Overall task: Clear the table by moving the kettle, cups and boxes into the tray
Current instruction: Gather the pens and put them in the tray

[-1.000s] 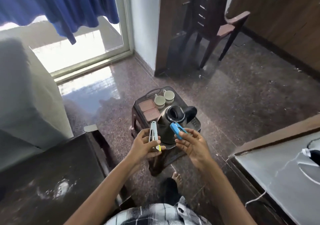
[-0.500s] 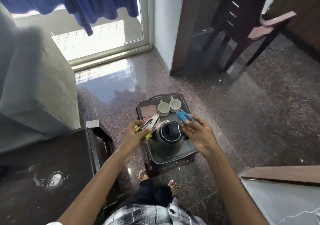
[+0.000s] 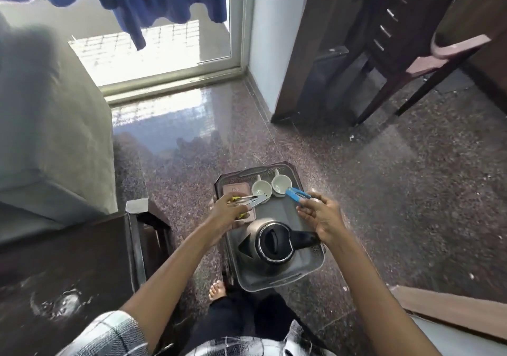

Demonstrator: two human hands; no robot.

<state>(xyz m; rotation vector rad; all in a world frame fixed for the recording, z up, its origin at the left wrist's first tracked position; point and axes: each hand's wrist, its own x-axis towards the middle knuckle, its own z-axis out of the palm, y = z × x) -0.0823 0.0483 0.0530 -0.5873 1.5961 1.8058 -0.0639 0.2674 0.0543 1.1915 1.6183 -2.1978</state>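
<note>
A grey tray (image 3: 279,283) rests on a small dark stool in front of me. In it stand a steel kettle (image 3: 270,248) with a black lid and handle, two white cups (image 3: 262,188) (image 3: 281,186) at the far end, and pink boxes (image 3: 236,191) at the far left. My left hand (image 3: 227,214) hovers over the boxes and grips a silver clip with yellow tips (image 3: 251,200). My right hand (image 3: 319,215) is above the tray's right side, beside the kettle handle, pinching a blue clip (image 3: 296,195).
A dark glossy table (image 3: 63,273) is at the left, with a grey sofa (image 3: 41,114) behind it. A chair (image 3: 428,61) and dark drawers stand at the far right. A pale tabletop with a wooden edge (image 3: 450,314) is at the lower right. My bare foot (image 3: 218,289) is beside the stool.
The view has tilted down and closed in on the tray. Both hands have moved forward over the tray, still holding their clips; the silver clip now lies flat, pointing right.
</note>
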